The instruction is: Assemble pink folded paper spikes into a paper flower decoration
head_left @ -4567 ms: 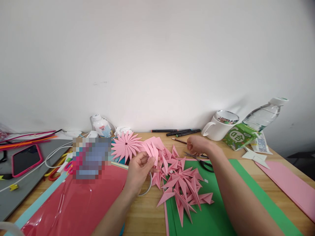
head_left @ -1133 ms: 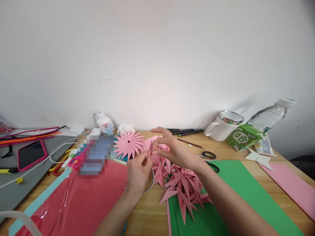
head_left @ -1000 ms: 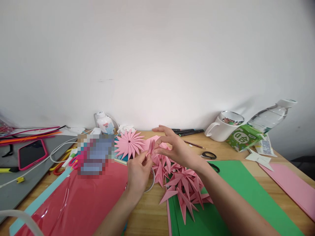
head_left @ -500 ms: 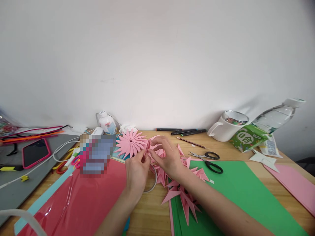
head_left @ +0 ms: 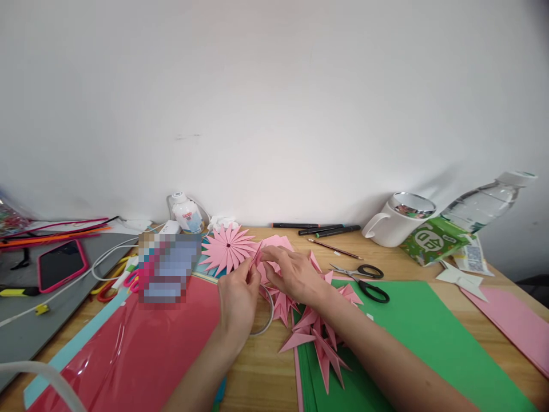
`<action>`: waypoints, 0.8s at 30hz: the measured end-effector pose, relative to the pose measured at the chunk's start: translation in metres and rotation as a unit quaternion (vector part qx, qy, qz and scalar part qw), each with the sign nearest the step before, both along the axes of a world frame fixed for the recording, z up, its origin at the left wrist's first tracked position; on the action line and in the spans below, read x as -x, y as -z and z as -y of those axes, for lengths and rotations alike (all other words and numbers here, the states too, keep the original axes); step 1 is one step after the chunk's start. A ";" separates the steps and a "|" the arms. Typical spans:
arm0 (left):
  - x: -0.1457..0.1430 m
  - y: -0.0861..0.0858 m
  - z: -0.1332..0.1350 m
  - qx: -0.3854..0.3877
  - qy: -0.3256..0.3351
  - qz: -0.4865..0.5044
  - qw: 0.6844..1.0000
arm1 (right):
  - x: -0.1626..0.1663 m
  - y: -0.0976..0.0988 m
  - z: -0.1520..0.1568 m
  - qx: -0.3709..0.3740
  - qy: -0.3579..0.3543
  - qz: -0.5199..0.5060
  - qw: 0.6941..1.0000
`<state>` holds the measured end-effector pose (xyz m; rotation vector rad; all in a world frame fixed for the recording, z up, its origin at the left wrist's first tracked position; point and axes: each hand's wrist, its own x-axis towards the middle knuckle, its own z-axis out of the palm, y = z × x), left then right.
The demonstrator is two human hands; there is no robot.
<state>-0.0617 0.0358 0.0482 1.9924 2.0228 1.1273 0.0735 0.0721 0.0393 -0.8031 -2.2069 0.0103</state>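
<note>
Between my two hands is a small piece of folded pink paper [head_left: 258,253]. My left hand [head_left: 238,297] pinches it from below with thumb and fingers. My right hand [head_left: 298,276] has its fingers bent over the same piece, thumb and fingertips closed around its upper right side; the exact contact is partly hidden. Just behind my left hand lies a round pink paper star [head_left: 217,253] with many pleated points. A heap of spiky folded pink paper pieces [head_left: 326,355] is under and beside my right forearm, resting partly on green paper sheets [head_left: 433,337].
Black-handled scissors [head_left: 372,290], a pencil [head_left: 337,249] and several dark markers [head_left: 328,230] lie behind. A white mug [head_left: 392,226] and a tilted bottle [head_left: 482,203] stand right. Leftward are red sheets in plastic [head_left: 141,349], a white bottle [head_left: 187,214] and a phone [head_left: 63,265].
The fingers of my right hand have come down and closed in on the folded pink paper, after being raised and more spread. My left hand keeps its pinch nearly in place.
</note>
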 end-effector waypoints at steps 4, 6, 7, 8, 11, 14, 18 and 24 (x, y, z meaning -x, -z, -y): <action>0.002 0.002 -0.001 -0.003 0.015 -0.022 1.000 | -0.001 0.000 -0.003 -0.012 -0.012 0.019 1.000; 0.002 0.002 -0.001 -0.003 0.012 -0.033 0.999 | -0.003 -0.002 -0.005 -0.022 -0.026 0.035 0.999; 0.002 0.001 -0.001 -0.002 0.009 -0.037 0.999 | -0.004 -0.003 -0.006 -0.028 -0.034 0.047 0.998; 0.003 0.001 -0.001 0.001 0.006 -0.040 0.999 | -0.006 -0.003 -0.007 -0.033 -0.042 0.058 0.997; 0.003 0.001 -0.001 0.009 -0.001 -0.046 0.999 | -0.007 -0.004 -0.007 -0.044 -0.053 0.072 0.995; 0.003 0.001 -0.001 0.013 -0.005 -0.053 0.998 | -0.005 -0.001 -0.006 -0.041 -0.042 0.066 0.996; 0.002 0.002 -0.001 0.023 -0.001 -0.052 0.998 | -0.003 0.003 -0.005 -0.033 -0.040 0.045 0.998; 0.002 0.002 -0.001 0.033 -0.013 -0.039 0.999 | -0.002 0.004 -0.006 -0.050 -0.042 0.026 0.998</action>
